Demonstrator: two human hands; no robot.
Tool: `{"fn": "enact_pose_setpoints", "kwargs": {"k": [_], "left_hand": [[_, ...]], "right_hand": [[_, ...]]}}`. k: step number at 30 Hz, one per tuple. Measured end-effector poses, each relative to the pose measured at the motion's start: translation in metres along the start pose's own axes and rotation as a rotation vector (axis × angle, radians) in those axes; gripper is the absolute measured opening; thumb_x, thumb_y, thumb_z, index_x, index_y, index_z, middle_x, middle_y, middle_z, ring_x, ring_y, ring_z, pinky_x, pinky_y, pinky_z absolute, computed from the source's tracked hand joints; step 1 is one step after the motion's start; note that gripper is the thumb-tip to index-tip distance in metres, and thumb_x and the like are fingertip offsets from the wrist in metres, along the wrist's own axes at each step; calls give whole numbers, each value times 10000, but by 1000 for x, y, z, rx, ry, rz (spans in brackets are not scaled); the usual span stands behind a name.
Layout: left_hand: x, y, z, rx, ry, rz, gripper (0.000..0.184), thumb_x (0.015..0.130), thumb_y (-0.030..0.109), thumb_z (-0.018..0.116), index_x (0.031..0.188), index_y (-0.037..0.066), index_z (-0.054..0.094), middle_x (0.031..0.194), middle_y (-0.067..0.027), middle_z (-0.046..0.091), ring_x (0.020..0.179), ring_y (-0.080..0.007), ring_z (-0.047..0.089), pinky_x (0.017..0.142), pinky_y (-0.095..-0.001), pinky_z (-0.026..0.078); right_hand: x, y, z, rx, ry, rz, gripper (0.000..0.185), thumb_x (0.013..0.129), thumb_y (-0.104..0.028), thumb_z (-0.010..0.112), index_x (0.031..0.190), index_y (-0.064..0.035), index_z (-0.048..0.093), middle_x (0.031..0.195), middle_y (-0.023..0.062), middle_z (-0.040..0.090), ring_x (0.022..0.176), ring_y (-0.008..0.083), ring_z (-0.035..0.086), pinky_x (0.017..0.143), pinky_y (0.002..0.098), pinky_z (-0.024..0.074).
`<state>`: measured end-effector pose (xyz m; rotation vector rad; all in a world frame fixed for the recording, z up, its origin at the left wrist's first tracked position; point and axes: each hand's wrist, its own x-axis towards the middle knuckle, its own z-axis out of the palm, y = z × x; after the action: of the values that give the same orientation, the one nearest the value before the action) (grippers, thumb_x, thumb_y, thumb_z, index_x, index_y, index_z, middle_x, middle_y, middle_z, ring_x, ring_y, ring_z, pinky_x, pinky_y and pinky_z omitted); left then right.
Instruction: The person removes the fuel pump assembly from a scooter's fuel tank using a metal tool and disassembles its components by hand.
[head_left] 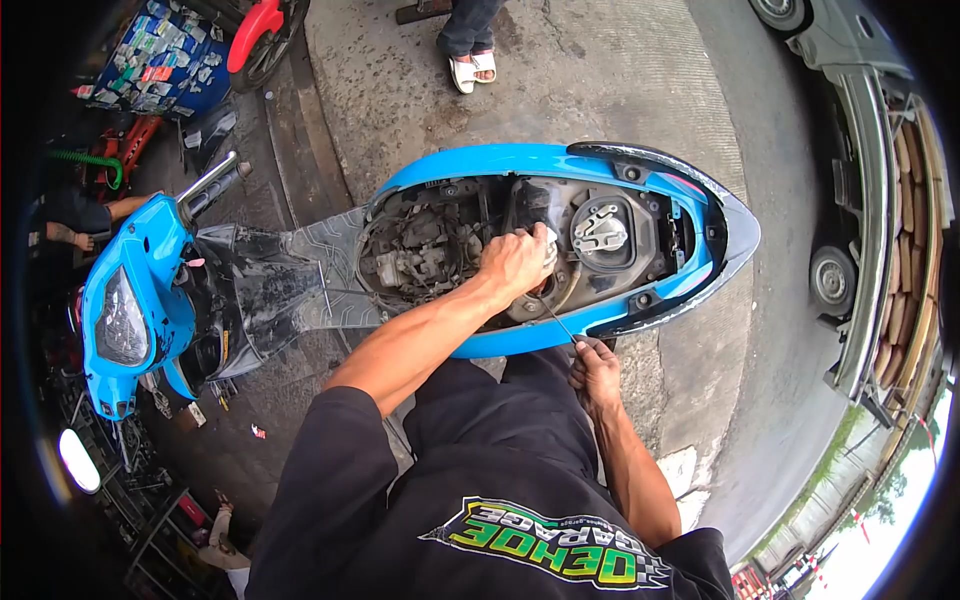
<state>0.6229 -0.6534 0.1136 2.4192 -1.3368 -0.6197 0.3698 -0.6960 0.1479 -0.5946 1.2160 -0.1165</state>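
Note:
A blue scooter with its seat area uncovered stands before me, its inner parts bare. My left hand reaches into the middle of the opening, fingers curled around something whitish that they mostly hide. That hand is just left of the fuel tank's metal cap. My right hand is closed on the end of a thin metal rod by the scooter's near side. The rod slants over the blue edge into the opening below my left hand, where its far end is hidden. Dirty engine parts lie left of my left hand.
The scooter's handlebar and headlight are at the left. A person's white sandals are on the concrete beyond. A loaded truck stands at the right. A blue drum and another person's arm are at the far left.

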Motion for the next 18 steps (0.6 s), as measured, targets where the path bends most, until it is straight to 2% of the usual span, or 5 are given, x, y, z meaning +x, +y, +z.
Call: {"fn": "enact_pose_setpoints", "kwargs": {"k": [4, 11, 13, 15, 18], "left_hand": [[4, 9, -1, -4, -32, -77, 524, 865, 355, 705, 1185, -39, 575, 816, -242, 728, 753, -382, 747, 640, -469, 617], [3, 5, -4, -73, -55, -163, 539, 864, 354, 702, 1184, -60, 575, 858, -231, 740, 801, -372, 750, 704, -458, 619], [1, 5, -5, -74, -82, -174, 540, 865, 356, 701, 1176, -67, 574, 872, -236, 740, 819, -377, 748, 725, -463, 616], [5, 6, -8, -75, -89, -174, 541, 866, 358, 701, 1167, -73, 574, 887, -242, 740, 838, -383, 747, 746, -468, 613], [0, 4, -7, -90, -77, -221, 536, 872, 369, 705, 1153, -69, 577, 909, -252, 737, 872, -385, 744, 769, -479, 607]], "right_hand": [[3, 11, -9, -4, 2, -40, 122, 979, -127, 658, 1055, -32, 667, 652, -59, 454, 474, 36, 352, 431, 223, 299], [-1, -3, 8, -585, 36, -331, 205, 986, -103, 655, 1126, 46, 666, 856, 8, 675, 734, 48, 576, 632, 187, 451], [-7, -7, 14, -451, 74, -224, 194, 989, -106, 649, 1117, 38, 672, 800, -17, 640, 645, 39, 537, 558, 196, 422], [-4, 12, 2, -21, -9, -111, 101, 1004, -102, 605, 1042, -15, 639, 647, -51, 466, 468, 37, 363, 414, 220, 279], [-7, 26, 2, 103, 23, -75, 69, 1008, -102, 593, 1022, -38, 613, 627, -50, 424, 462, 43, 335, 411, 220, 268]]}}
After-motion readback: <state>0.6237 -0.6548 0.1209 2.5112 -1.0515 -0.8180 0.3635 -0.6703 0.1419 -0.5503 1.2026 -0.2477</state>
